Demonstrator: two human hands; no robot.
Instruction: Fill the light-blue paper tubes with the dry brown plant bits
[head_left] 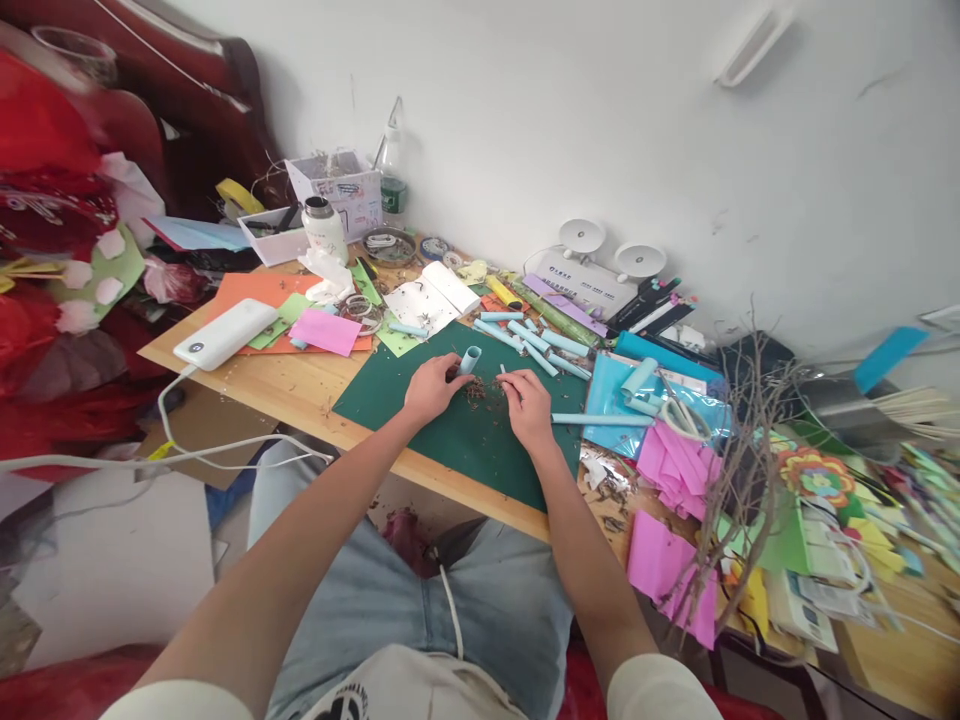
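my left fingers [448,366] pinch a blue tube [471,357], my right fingers [514,379] a small pale piece. tubes [536,358] already rolled line the mat's [397,368] far edge; brown crumbs [475,390] lie loose.

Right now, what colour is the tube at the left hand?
Light blue; the tube shows best in the head view.

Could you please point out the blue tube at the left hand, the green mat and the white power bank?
Blue tube [469,365], head view: wall below the rim.
Green mat [474,452], head view: bare front part.
White power bank [226,334], head view: its top.
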